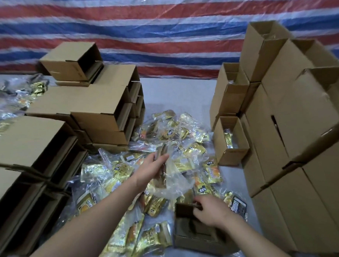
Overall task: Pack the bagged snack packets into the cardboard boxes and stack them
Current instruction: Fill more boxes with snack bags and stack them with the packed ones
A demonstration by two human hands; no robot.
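A heap of clear bags filled with gold snack packets (186,139) covers the grey floor in the middle. My left hand (150,170) grips one such bag (172,178), lifted above the heap with its loose plastic hanging down. In front of me lies a small open cardboard box (193,235), and my right hand (212,211) holds its far rim with curled fingers. The box's inside looks dark and I cannot tell what it holds.
Stacks of open-ended boxes (98,104) rise on the left. Taller stacked boxes (291,124) fill the right, one small open box (231,141) showing packets inside. More bagged packets (12,99) lie far left. A striped tarp (161,32) hangs behind.
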